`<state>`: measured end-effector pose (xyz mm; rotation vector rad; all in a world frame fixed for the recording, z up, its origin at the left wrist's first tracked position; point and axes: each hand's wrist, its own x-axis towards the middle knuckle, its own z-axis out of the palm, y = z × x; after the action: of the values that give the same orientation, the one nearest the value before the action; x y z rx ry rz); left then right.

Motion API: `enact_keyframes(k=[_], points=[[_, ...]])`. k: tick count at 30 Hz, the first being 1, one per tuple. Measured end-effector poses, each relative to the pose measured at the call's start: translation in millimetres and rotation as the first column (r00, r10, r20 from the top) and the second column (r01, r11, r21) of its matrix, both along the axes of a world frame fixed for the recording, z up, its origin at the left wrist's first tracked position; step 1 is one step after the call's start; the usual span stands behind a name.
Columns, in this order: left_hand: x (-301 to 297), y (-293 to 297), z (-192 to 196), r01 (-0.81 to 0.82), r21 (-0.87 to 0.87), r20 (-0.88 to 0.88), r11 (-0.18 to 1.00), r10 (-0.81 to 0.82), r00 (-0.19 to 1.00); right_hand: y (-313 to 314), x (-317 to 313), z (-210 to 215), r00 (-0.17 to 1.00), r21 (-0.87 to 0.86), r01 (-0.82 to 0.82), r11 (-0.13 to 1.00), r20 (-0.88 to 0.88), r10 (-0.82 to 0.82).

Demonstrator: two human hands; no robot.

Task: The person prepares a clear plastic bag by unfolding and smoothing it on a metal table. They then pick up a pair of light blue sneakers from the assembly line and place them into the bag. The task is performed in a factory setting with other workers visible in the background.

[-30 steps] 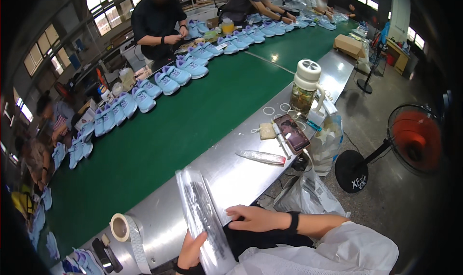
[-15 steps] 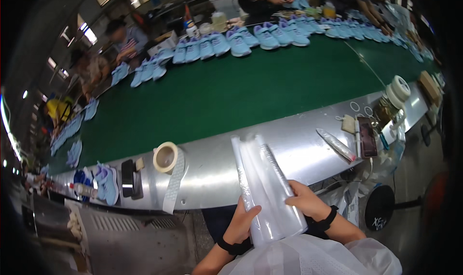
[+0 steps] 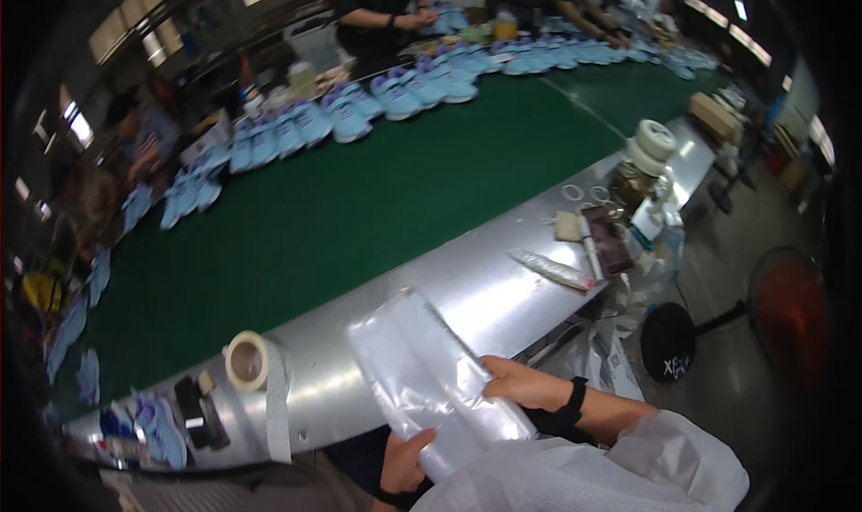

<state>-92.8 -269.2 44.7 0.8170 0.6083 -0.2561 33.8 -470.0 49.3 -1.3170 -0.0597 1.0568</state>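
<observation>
Two bare hands, the left hand [image 3: 404, 463] and the right hand [image 3: 525, 384], grip folded clear plastic film [image 3: 417, 368] over the near edge of a metal worktop [image 3: 328, 368], the left thumb pressed at its near left side, the right clasping its right edge. Whether its far end rests on the surface is unclear. The film looks light, limp and slick, likely to slide or crease; opposite edges appear the surest hold. To the left sits a roll of tape [image 3: 233, 368], its loose strip [image 3: 277, 413] a possible snag; to the right lie a silver wrapped item [image 3: 548, 268] and a phone [image 3: 609, 241], with a white-lidded jar [image 3: 648, 148] farther off. Beyond, a green belt [image 3: 359, 216] carries pale-blue shoes [image 3: 308, 122] along its far side.
</observation>
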Motion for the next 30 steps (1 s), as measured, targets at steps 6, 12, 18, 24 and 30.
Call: enact_keyframes(k=[6, 12, 18, 24, 30], points=[[-17, 36, 5, 0.044, 0.724, 0.271, 0.688, -0.343, 0.9, 43, 2, 30, 0.728, -0.541, -0.082, 0.837, 0.541, 0.421], [-27, 45, 14, 0.086, 0.737, 0.198, 0.671, -0.336, 0.921, 72, -21, 59, 0.616, -0.672, -0.111, 0.732, 0.531, 0.581], [-32, 41, 36, 0.053, 0.687, 0.235, 0.725, -0.29, 0.928, 76, -30, 58, 0.672, -0.644, -0.206, 0.737, 0.454, 0.585], [-29, 50, 43, 0.056, 0.778, 0.282, 0.626, -0.428, 0.859, 69, -28, 34, 0.897, -0.174, -0.265, 0.948, 0.316, 0.309], [-15, 41, 55, 0.025, 0.781, 0.304, 0.625, -0.415, 0.857, 59, -20, 44, 0.992, -0.01, -0.12, 0.993, 0.023, 0.12]])
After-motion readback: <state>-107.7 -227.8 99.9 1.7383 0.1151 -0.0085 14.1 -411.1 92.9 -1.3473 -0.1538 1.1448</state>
